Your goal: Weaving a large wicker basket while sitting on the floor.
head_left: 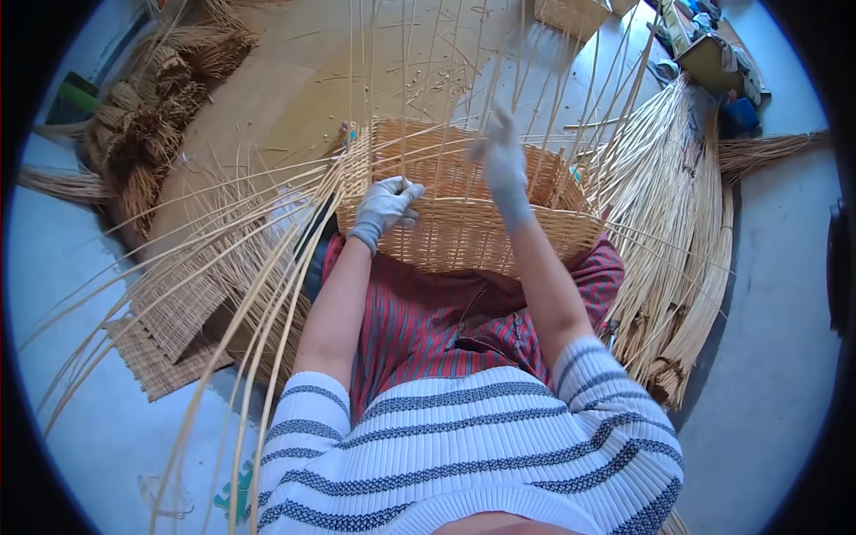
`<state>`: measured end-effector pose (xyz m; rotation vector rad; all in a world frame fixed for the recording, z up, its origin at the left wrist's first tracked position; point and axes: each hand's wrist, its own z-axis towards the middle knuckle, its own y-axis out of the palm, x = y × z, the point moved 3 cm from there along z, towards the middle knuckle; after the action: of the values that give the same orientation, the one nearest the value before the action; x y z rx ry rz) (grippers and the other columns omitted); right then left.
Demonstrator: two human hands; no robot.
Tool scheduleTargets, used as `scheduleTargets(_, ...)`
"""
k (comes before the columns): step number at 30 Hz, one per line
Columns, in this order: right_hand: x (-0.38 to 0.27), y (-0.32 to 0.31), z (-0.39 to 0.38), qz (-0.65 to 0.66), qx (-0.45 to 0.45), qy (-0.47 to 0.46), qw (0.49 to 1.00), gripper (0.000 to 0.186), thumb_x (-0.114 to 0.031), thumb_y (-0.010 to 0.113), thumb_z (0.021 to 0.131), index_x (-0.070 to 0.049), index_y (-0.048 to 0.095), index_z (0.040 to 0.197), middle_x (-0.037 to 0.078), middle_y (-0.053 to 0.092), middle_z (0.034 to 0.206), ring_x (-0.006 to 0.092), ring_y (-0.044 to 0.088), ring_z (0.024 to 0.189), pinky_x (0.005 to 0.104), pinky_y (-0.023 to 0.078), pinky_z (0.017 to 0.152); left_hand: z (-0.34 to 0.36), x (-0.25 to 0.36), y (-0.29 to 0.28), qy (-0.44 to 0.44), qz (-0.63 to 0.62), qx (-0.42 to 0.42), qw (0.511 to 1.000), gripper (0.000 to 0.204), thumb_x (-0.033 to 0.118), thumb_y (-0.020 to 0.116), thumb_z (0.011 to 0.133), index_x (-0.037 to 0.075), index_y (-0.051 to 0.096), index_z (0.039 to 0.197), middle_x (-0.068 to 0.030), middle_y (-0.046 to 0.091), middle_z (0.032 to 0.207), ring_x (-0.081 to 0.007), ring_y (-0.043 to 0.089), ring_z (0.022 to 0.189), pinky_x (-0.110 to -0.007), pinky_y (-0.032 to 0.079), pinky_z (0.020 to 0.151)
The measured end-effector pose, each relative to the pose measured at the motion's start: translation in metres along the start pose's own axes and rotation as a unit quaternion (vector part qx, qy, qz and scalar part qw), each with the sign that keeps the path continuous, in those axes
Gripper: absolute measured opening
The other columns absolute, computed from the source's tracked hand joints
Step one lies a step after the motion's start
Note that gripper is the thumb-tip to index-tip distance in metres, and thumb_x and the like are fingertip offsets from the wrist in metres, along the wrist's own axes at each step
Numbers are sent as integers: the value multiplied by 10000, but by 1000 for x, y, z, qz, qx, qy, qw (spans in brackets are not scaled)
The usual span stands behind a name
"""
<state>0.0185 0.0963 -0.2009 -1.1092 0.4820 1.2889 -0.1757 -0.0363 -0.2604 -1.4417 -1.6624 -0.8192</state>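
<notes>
- Presently the wicker basket [464, 236] rests across the person's lap, its near wall against the striped red cloth [410, 312].
- The gloved left hand [386, 209] pinches its near rim beside an upright cane [403, 147]; the gloved right hand [501, 160] is raised above that rim, blurred, so I cannot tell whether its fingers are spread or pressed together.
- The basket could tip or slide, since the lap slopes and only the left hand visibly steadies it.
- An upright cane could snap or spring toward the person if bent sharply.
- The long loose canes [328, 183] fanning leftward could tangle or snag on the woven mats [169, 330].
- No brand, label or writing is readable anywhere.
</notes>
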Motion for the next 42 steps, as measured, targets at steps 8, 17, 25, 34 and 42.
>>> scheduleTargets(8, 21, -31, -108, 20, 144, 7, 989, 99, -204, 459, 1057, -142, 532, 1031, 96, 673, 818, 183, 598, 613, 328, 498, 550, 8, 27, 47, 12, -98, 115, 988, 435, 137, 831, 823, 137, 396, 790, -64, 628, 678, -139, 605, 459, -274, 470, 344)
scheduleTargets(17, 55, -103, -138, 307, 176, 343, 870, 135, -97, 722, 907, -106, 611, 984, 47, 703, 936, 111, 670, 766, 234, 494, 497, -14, 49, 91, 163, 82, 57, 981, 309, 383, 498, 1041, 83, 542, 1098, -55, 632, 757, -144, 618, 500, -257, 505, 483)
scheduleTargets(25, -11, -40, 23, 56, 43, -2, 997, 597, 39, 556, 882, -96, 456, 1455, 126, 549, 1371, 253, 560, 1235, 319, 491, 1028, 17, 30, 126, 145, 406, 150, 890, 405, 473, 554, 982, 82, 590, 1084, -179, 700, 919, -329, 713, 907, -441, 531, 793)
scheduleTargets(34, 17, -134, -118, 236, 165, 242, 927, 115, -100, 590, 1006, -72, 541, 1105, 37, 668, 839, 147, 662, 765, 287, 538, 737, -10, 39, 138, 340, 119, 251, 899, 410, 242, 635, 962, 140, 486, 1330, -166, 664, 1162, -331, 677, 1018, -415, 526, 859)
scheduleTargets(42, 25, -156, -67, -204, 83, 201, 955, 466, -46, 680, 890, -31, 512, 1324, 112, 684, 1189, 270, 696, 983, 383, 547, 890, 13, 38, 214, 80, 257, -5, 963, 374, 436, 554, 978, 81, 632, 1068, -204, 697, 991, -370, 679, 941, -485, 513, 834)
